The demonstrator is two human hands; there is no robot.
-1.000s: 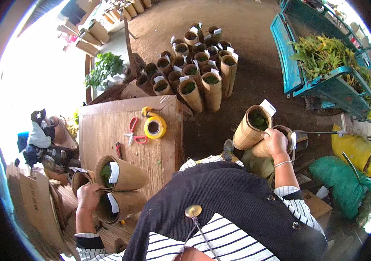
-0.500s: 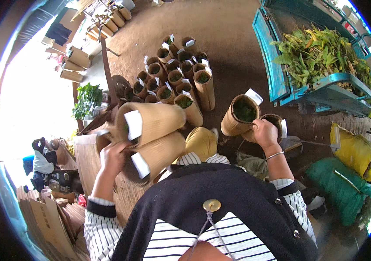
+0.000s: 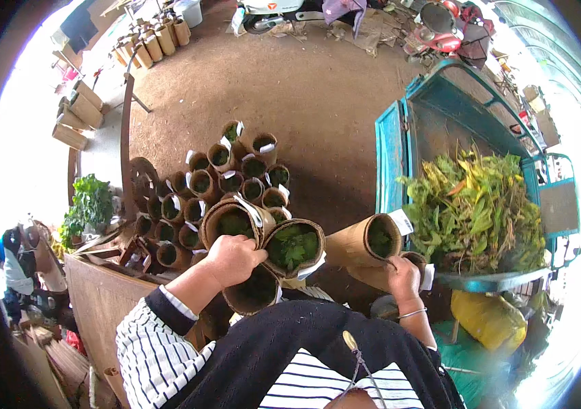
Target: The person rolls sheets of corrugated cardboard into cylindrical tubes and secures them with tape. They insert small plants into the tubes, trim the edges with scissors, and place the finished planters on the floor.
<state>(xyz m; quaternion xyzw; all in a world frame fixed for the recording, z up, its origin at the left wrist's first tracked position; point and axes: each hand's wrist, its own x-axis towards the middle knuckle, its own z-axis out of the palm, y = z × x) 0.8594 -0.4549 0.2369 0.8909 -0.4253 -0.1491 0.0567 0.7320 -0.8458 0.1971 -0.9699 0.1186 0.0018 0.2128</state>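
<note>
My left hand (image 3: 234, 262) is closed on the rims of three rolled cardboard tubes (image 3: 261, 271), held close together with their mouths turned up toward me. Green leaves (image 3: 295, 247) show inside the tubes, and white paper tags (image 3: 251, 211) stick out at the rims. To the right, my right hand (image 3: 404, 278) is closed on the rims of two more cardboard tubes (image 3: 350, 244). These lean with their mouths to the right, and the upper one has greens inside and a white tag. Beyond my left hand stands a cluster of similar tagged tubes (image 3: 230, 181) on the brown floor.
A blue cart (image 3: 391, 160) with a heap of leafy plants (image 3: 474, 211) stands at right. Beside my left arm is a wooden table (image 3: 99, 286). More tubes (image 3: 154, 44) stand far left, with a parked scooter (image 3: 280, 10) at the back. A yellow sack (image 3: 488, 317) lies lower right.
My left hand has swung its tubes from the left toward the middle, turning their mouths upward. My right hand still grips its two tubes, now leaning more. The view has tilted farther out.
</note>
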